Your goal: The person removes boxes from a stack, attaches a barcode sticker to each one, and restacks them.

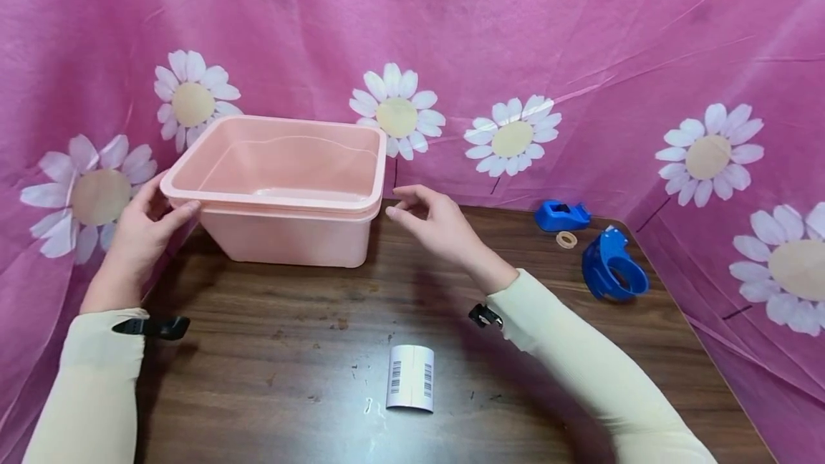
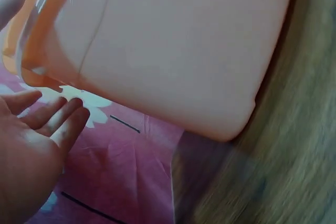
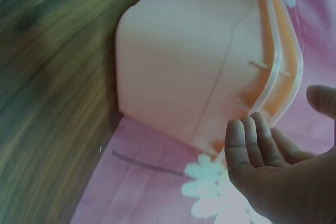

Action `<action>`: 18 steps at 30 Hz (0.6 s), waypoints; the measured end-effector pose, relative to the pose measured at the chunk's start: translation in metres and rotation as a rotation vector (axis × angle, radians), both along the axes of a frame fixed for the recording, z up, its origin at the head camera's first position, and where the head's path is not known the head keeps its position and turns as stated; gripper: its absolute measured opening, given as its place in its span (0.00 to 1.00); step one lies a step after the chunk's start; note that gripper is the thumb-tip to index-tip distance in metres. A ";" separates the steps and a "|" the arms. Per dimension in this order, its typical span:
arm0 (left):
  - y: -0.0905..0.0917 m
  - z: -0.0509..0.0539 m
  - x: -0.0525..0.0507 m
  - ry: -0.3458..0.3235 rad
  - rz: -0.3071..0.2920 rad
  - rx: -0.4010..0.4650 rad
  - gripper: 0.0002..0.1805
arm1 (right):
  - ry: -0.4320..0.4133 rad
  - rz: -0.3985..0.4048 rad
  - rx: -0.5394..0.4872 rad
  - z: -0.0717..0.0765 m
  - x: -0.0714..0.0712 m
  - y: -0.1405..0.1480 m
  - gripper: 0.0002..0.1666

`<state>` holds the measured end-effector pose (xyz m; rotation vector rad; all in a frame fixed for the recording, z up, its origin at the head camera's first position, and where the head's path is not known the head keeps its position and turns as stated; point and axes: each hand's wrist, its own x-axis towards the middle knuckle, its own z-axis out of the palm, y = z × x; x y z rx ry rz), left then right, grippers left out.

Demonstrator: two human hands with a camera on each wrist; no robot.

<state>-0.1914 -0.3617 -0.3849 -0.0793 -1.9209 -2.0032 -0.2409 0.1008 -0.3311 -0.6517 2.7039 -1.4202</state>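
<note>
Tubs: I see two pink plastic tubs (image 1: pixel 290 235) nested together, smooth and faintly glossy, with rounded corners, tapering walls and two stacked rims; they sit upright on the table, close to the cloth.
Left hand: at the tubs' left front corner, the left hand (image 1: pixel 138 242) has its thumb by the rim and its fingers loosely extended below it, not clenched; from here I cannot tell whether they bear on the plastic.
Right hand: just beside the tubs' right wall, the right hand (image 1: pixel 441 231) is slack and gently cupped, grasping nothing; I cannot make out whether a fingertip brushes the rim.
Sleeves: cream, soft fabric sleeves (image 1: pixel 97 385) reach in from the front of the tubs, a black strap (image 1: pixel 155 326) on the left one.
Paper: in front of the tubs and to their right, I have a curved white paper (image 1: pixel 409 378) printed with barcodes.
Blue pieces: well right of the tubs lie a low plastic tape dispenser (image 1: pixel 561 216), a thin tan ring (image 1: pixel 566 240) and a round-hubbed tape cutter (image 1: pixel 609 271).
Table: dark, streaky wood-grain table (image 1: pixel 258 378) under the tubs, flecked in front of them.
Cloth: behind the tubs hangs creased pink cloth (image 1: pixel 412 13) with white daisies (image 1: pixel 512 138).
</note>
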 end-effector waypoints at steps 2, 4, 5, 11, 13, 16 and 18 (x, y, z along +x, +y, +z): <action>0.001 -0.003 -0.002 0.023 -0.033 0.060 0.33 | -0.073 -0.008 -0.055 0.003 -0.003 -0.009 0.29; 0.001 -0.005 -0.003 0.048 -0.061 0.083 0.31 | -0.165 -0.016 -0.141 0.006 -0.006 -0.017 0.30; 0.002 -0.006 -0.004 0.059 -0.073 0.081 0.31 | -0.215 -0.020 -0.192 0.008 -0.006 -0.021 0.30; 0.003 -0.008 -0.007 0.087 -0.113 0.072 0.35 | -0.412 -0.045 -0.390 0.017 -0.011 -0.036 0.29; 0.003 -0.008 -0.006 0.084 -0.116 0.069 0.36 | -0.445 -0.047 -0.404 0.019 -0.013 -0.039 0.29; 0.004 -0.008 -0.006 0.079 -0.119 0.064 0.36 | -0.485 -0.060 -0.407 0.021 -0.015 -0.043 0.29; 0.003 -0.009 -0.006 0.076 -0.116 0.064 0.36 | -0.502 -0.067 -0.400 0.023 -0.016 -0.046 0.29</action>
